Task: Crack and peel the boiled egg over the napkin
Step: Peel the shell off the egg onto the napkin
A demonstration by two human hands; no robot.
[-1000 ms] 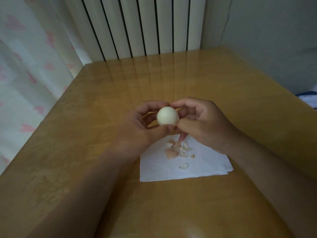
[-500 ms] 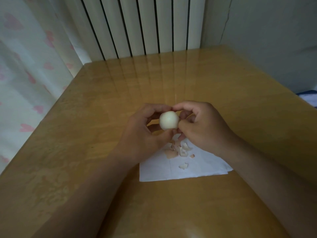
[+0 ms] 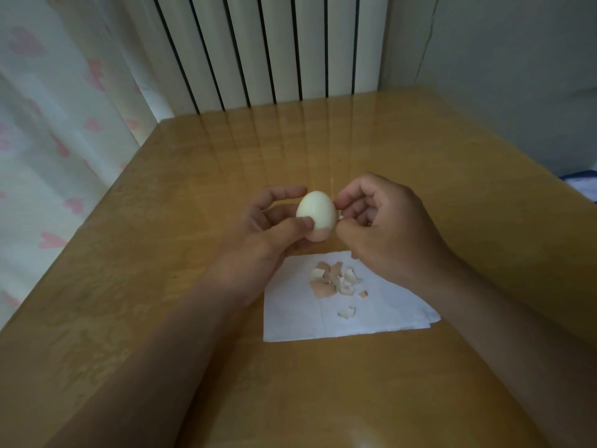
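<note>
glossy white oval egg [image 3: 316, 215] gripped by left hand [image 3: 261, 244] fingers [image 3: 298, 225]; right hand [image 3: 391, 234] fingers [image 3: 350, 196] curled beside it, hold unclear

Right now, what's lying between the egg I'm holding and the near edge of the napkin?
In the head view, a pile of eggshell pieces lies on the white napkin there, below the egg.
</note>
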